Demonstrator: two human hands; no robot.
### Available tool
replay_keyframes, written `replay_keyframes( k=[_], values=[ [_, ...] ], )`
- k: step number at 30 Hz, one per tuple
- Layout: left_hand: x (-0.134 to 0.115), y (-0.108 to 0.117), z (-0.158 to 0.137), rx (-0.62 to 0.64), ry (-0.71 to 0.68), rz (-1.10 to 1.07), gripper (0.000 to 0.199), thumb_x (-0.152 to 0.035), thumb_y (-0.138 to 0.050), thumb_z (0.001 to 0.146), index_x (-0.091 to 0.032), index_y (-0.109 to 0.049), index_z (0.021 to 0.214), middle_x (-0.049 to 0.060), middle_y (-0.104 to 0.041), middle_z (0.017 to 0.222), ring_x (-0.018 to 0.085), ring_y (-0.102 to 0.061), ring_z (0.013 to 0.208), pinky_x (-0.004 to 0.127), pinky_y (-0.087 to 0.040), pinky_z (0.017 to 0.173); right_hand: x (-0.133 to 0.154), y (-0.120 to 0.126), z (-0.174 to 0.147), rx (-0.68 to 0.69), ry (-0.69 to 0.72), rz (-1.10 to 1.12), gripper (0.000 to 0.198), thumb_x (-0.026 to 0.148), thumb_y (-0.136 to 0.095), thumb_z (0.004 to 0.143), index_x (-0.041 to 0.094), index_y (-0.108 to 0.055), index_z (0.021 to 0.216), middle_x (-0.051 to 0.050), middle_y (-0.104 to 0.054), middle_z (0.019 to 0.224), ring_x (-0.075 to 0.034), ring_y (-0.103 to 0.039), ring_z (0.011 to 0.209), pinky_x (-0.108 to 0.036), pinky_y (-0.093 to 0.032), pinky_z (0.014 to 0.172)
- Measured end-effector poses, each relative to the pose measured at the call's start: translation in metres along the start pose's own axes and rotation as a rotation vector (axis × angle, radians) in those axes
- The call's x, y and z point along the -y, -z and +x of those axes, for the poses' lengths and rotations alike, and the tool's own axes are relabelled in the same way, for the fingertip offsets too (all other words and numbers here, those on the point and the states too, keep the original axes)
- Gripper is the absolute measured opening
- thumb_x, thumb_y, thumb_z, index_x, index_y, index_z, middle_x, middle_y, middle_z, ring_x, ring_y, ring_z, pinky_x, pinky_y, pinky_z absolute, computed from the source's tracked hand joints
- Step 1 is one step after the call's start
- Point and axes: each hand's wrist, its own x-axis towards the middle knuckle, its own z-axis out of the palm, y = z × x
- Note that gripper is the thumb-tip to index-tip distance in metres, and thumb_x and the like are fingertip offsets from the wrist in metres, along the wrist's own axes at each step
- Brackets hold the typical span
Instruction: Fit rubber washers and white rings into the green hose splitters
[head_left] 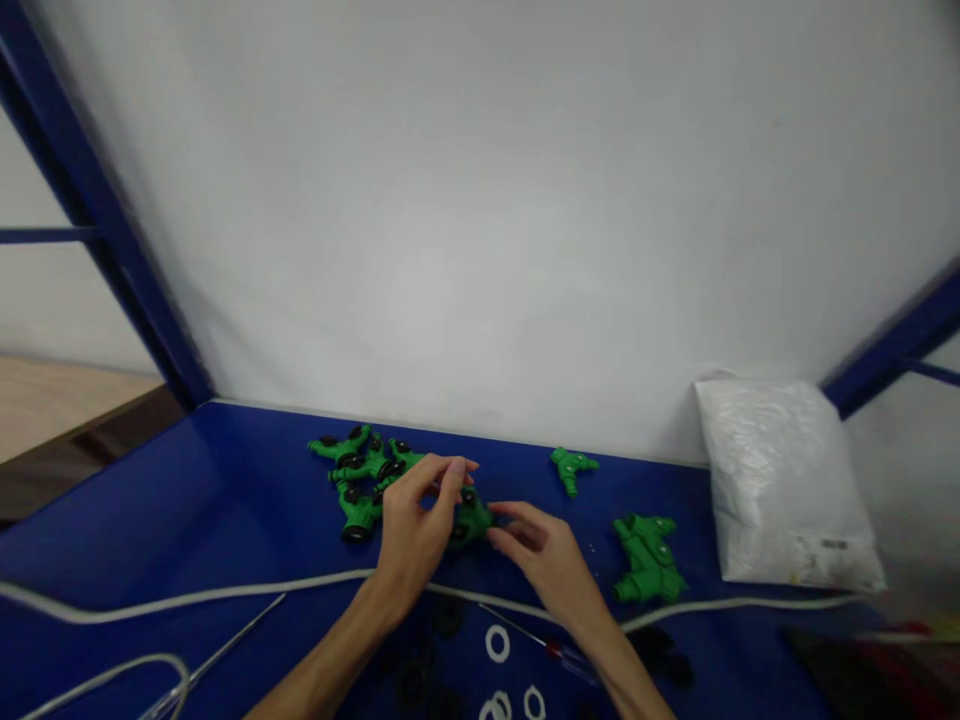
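Note:
A green plastic Y-shaped hose connector with black parts is between my two hands, just above or on the blue tabletop. My right hand pinches its right end between thumb and fingers. Over its left side, my left hand is closed with thumb and fingertips together; anything in that pinch is too small or hidden to make out. To the left lies a cluster of similar green connectors with black fittings, partly covered by my left hand. Two groups of green connectors without black fittings lie right: a single one and a larger bunch.
A white cable crosses the blue table under my wrists. White rings, dark rings and a screwdriver lie close to me. A white plastic bag leans on the back wall; a thin metal rod lies left.

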Motion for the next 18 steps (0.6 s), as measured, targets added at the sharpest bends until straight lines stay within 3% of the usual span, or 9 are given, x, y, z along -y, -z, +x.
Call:
replay_keyframes(
  k=[5,10,15,18],
  values=[
    [0.002,-0.007,-0.005,0.197,-0.121,0.084,0.035,-0.036,-0.048,0.099,-0.018,-0.072,0.079,0.002,-0.069,0.074,0.014,-0.063,0.067,0.023,-0.046,0.065,0.009,-0.006,-0.001,0.064,0.128,-0.035,0.039,0.045,-0.065,0.089,0.019,-0.071,0.117,-0.009,-0.077,0.104,-0.024,-0.074,0.097,-0.037,-0.057,0.090],
    [0.021,-0.015,-0.005,0.470,-0.137,0.327,0.047,-0.040,-0.041,0.102,-0.019,-0.071,0.073,0.005,-0.070,0.072,0.017,-0.065,0.069,0.027,-0.044,0.070,0.006,0.024,0.008,-0.144,0.198,-0.262,0.031,0.042,-0.056,0.094,0.019,-0.075,0.101,-0.011,-0.076,0.104,-0.025,-0.072,0.096,-0.037,-0.056,0.088],
    [0.029,-0.007,0.003,0.471,-0.063,0.373,0.053,-0.048,-0.038,0.102,-0.021,-0.074,0.074,0.005,-0.073,0.070,0.020,-0.068,0.068,0.027,-0.042,0.066,0.002,0.066,0.028,-0.417,0.186,-0.549,0.026,0.035,-0.056,0.090,0.018,-0.072,0.101,-0.017,-0.071,0.108,-0.033,-0.063,0.109,-0.048,-0.043,0.102],
    [0.029,-0.004,0.005,0.440,-0.065,0.369,0.053,-0.049,-0.039,0.101,-0.021,-0.075,0.076,0.004,-0.073,0.070,0.020,-0.067,0.067,0.027,-0.042,0.066,-0.003,0.078,0.039,-0.472,0.126,-0.663,0.022,0.029,-0.066,0.082,0.017,-0.069,0.100,-0.018,-0.071,0.098,-0.037,-0.062,0.109,-0.051,-0.042,0.098]
  ],
)
